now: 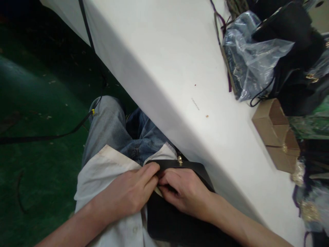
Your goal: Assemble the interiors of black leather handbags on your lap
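Observation:
A black bag point(174, 223) with a small gold-coloured clasp point(180, 159) on its top edge rests in my lap against the table. My left hand point(136, 188) is closed on the bag's upper left edge, fingertips curled over it. Beside it, my right hand point(182, 192) has its fingers bent at the bag's mouth, thumb and fingertips pinched together. What those fingertips hold is hidden. The two hands nearly touch. A bit of pale lining shows under my right fingers.
On the white table point(159, 44), tiny gold bits point(207, 116) lie near some small print. Clear plastic wrap point(254, 58), dark bags point(290, 34) and an open cardboard box point(275, 133) stand at right. A black strap point(51, 138) crosses above the green floor.

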